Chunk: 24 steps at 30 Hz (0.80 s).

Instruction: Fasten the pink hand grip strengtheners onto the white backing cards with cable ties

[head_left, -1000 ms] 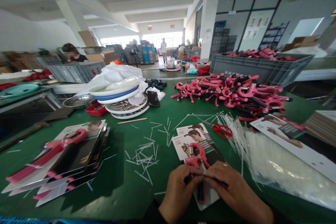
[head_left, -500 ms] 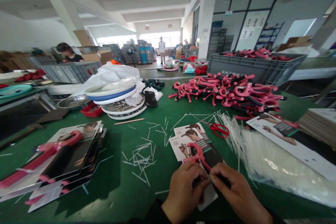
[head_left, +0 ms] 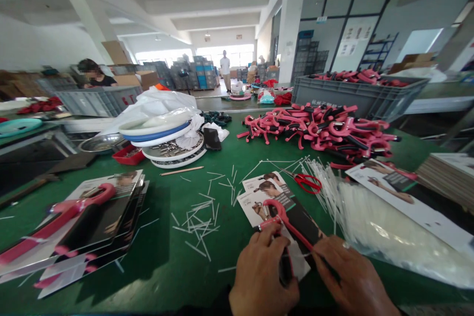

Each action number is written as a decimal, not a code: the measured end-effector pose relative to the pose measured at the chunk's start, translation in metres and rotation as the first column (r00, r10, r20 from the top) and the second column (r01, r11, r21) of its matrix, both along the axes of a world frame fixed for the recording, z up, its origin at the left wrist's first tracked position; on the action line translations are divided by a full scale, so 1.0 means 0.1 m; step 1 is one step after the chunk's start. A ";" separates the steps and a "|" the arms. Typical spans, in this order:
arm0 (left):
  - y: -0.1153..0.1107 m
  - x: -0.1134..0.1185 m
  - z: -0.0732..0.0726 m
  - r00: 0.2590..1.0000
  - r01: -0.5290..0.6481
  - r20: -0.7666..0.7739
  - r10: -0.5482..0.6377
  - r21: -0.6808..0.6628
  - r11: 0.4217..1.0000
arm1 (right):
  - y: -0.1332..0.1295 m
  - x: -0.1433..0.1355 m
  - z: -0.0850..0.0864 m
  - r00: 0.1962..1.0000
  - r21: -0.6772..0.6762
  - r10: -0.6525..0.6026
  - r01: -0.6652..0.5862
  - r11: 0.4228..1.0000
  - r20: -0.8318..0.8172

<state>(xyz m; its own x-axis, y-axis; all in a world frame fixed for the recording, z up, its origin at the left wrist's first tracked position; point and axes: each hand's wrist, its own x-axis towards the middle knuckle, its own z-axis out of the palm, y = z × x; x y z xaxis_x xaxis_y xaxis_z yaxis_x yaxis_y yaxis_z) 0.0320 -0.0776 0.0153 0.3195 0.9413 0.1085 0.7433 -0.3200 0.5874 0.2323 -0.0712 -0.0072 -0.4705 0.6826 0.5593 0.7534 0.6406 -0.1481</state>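
Hand grip (head_left: 283, 213), pink/black, lies on a printed card (head_left: 252, 210) at the near edge of the green counter (head_left: 155, 261), between both hands. L hand (head_left: 263, 274): fingers curled closed on the grip's near handle. R hand (head_left: 350, 274): fingers closed on a white tie (head_left: 306, 255) beside the far handle.

Counter surface: loose white strips (head_left: 202, 227) scattered L of the card; red scissors (head_left: 310, 183) and a clear bag of ties (head_left: 392, 237) to the R; carded grips (head_left: 118, 210) stacked far L; pile of grips (head_left: 314, 131) at the back, w/ a full grey crate (head_left: 320, 93) behind.

Room: white ceiling w/ beams, column (head_left: 292, 24) R of center, bright windows (head_left: 237, 56) at the rear, stacked bins (head_left: 203, 76). 1 person (head_left: 225, 66) standing at the rear, 1 dark-haired person (head_left: 101, 79) at L.
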 end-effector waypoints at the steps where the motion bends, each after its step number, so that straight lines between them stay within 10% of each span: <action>1: 0.02 -0.02 -0.01 1.000 0.014 -0.002 -0.014 0.008 1.000 | 0.01 -0.02 0.05 0.997 -0.024 0.020 -0.018 1.000 0.068; 13: 0.36 -0.39 0.04 0.988 0.133 0.070 -0.134 0.012 0.991 | 0.17 -0.63 0.22 0.863 0.002 -0.026 0.029 1.000 0.505; 24: 0.45 -0.24 0.04 0.990 0.103 -0.111 -0.088 0.129 0.986 | 0.26 -0.57 0.57 0.798 -0.494 0.223 0.106 0.863 0.560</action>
